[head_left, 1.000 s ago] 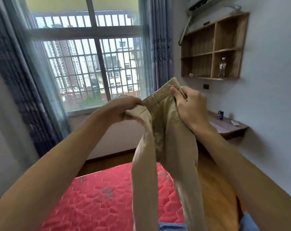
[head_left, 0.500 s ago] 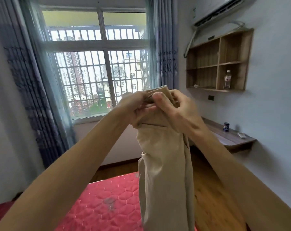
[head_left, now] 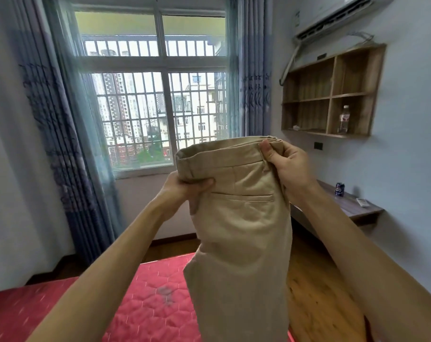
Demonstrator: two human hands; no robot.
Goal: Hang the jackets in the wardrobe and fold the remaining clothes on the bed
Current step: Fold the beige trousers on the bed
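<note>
Waistband now spread wide between my hands

Half a second ago my hands were bunched together at the top of the beige trousers (head_left: 241, 243). Now they have drawn apart, and the waistband (head_left: 222, 149) is stretched flat between them. My left hand (head_left: 185, 191) grips its left end with the thumb over the cloth. My right hand (head_left: 286, 164) pinches the stacked layers at the right end, a little higher. The back pocket faces me and the legs hang straight down over the near edge of the bed (head_left: 148, 304). I judge the legs are now lined up, so the trousers look ready to be laid down and folded.

The bed's red quilted top lies below and to the left, with wooden floor (head_left: 315, 292) on the right. The surface (head_left: 357, 208) on the right wall carries a can (head_left: 339, 189) and a small white thing near it. Above it a wooden shelf unit (head_left: 332, 95) holds a bottle (head_left: 344, 119), under the air conditioner (head_left: 337, 16). The barred window (head_left: 160, 95) stands far ahead between blue curtains (head_left: 251, 70)
</note>
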